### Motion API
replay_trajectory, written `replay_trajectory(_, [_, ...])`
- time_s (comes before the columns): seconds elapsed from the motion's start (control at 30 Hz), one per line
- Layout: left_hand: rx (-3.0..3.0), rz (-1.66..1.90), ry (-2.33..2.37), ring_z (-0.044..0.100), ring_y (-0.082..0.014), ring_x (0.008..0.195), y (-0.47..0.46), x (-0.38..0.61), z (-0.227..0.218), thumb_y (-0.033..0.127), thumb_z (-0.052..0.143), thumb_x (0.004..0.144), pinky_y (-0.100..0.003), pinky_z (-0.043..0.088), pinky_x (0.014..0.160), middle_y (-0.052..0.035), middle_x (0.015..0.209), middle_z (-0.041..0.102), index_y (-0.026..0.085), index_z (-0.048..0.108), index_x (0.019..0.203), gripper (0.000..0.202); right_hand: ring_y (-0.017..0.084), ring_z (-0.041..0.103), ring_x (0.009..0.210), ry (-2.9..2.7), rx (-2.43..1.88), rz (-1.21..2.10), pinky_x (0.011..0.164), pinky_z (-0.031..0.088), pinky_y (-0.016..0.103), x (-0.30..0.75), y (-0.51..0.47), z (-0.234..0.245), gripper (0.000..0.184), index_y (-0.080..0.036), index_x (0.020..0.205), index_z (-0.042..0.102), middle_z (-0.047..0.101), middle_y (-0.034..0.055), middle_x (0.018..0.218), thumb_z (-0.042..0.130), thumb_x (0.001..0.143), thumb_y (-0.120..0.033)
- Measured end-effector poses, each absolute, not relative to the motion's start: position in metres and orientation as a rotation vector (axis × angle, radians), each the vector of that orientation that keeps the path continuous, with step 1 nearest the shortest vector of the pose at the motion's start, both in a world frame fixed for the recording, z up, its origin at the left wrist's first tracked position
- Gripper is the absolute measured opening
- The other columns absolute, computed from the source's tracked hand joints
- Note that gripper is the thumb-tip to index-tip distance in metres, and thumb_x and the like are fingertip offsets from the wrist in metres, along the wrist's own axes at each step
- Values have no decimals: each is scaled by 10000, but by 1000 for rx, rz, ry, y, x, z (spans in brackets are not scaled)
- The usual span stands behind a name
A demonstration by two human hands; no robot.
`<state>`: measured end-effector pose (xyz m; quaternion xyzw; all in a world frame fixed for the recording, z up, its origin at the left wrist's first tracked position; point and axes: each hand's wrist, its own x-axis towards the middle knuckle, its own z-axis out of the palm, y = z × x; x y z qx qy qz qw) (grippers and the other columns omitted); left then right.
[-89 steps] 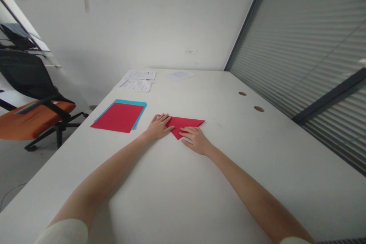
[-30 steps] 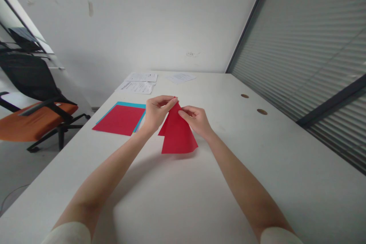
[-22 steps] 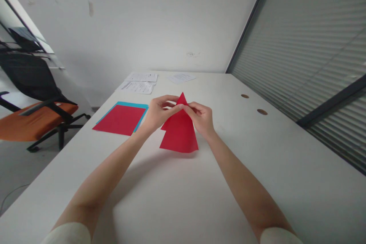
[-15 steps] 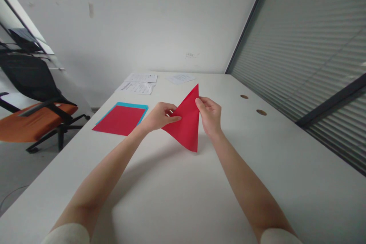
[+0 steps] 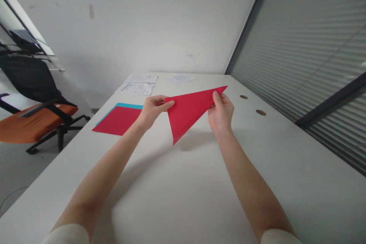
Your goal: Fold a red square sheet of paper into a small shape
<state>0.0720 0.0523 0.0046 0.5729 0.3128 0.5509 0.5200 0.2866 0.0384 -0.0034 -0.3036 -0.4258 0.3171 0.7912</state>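
Red paper [image 5: 188, 112], seemingly folded into a triangle, is held taut between the two grips, raised off the worktop [image 5: 183, 198]. The left grip [image 5: 152, 111] pinches its upper left corner, thumb in front and fingers behind; the right grip [image 5: 222, 113] clasps it just short of the right-hand point, which juts past the thumb. Pulling the grips apart could tear the paper or drag the pinched corner loose; pushing them together would likely buckle the middle and leave a stray crease. The lowest corner hangs free below the left grip, so it might bend if pressed onto the worktop, and the layers could slide out of line if either thumb eased.

Both forearms [image 5: 118, 162] reach forward and inward, the right thumb pointing upward, the left lying sideways toward the right. Left of the left grip, partly hidden by it, a red sheet [image 5: 117, 120] lies over a blue sheet [image 5: 130, 105]; beyond are printed pages [image 5: 137, 88].
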Motion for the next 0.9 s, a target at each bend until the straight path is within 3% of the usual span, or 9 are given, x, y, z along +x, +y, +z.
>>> replay_trajectory(0.1, [1350, 1380, 757, 628, -120, 627, 55, 75, 0, 452, 871, 578, -254, 527, 611, -6, 650, 670, 159, 658, 622, 365, 175, 682, 856, -908, -659, 678, 761, 565, 338, 288, 40, -5, 250, -235, 813, 589, 696, 11, 853, 707, 786, -454])
replay_trajectory(0.27, [1371, 1477, 776, 608, -120, 601, 56, 76, -2, 469, 865, 574, -259, 509, 589, 7, 596, 630, 168, 640, 594, 376, 219, 694, 951, -955, -661, 759, 829, 575, 385, 285, 38, -5, 314, -223, 873, 643, 731, 36, 921, 784, 712, -452])
replay_trajectory(0.5, [1348, 1582, 751, 650, -145, 676, 48, 79, 4, 464, 835, 635, -279, 538, 641, -25, 731, 717, 186, 739, 705, 302, 246, 703, 963, -944, -635, 797, 874, 586, 442, 281, 36, -4, 283, -208, 807, 667, 740, 39, 846, 821, 683, -410])
replay_trajectory(0.9, [1385, 1566, 736, 631, -150, 684, 41, 78, 8, 496, 783, 706, -283, 531, 638, -23, 717, 693, 191, 752, 705, 306, 266, 685, 1045, -909, -618, 818, 934, 571, 468, 279, 34, -2, 289, -199, 814, 667, 738, 53, 868, 833, 675, -390])
